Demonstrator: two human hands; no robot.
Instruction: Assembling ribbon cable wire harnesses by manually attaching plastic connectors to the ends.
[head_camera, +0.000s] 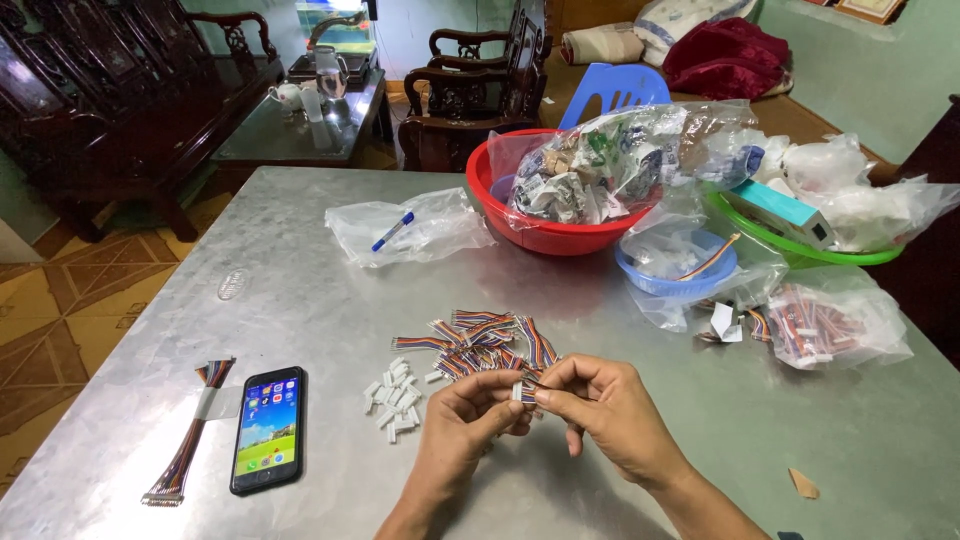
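Observation:
My left hand (468, 418) and my right hand (600, 412) meet over the metal table (300, 300), fingertips together. Between them they pinch a small white connector with a short multicoloured wire piece (522, 388). Just beyond the hands lies a loose pile of striped ribbon-wire pieces (485, 342). To the left of my left hand sits a cluster of small white plastic connectors (392, 398).
A smartphone (268, 428) with its screen lit lies front left, beside a taped wire bundle (190, 432). A red basin (545, 230), a blue bowl (678, 272), a green basin (800, 248) and bags of parts (825, 325) crowd the far right. A pen lies in a clear bag (400, 228).

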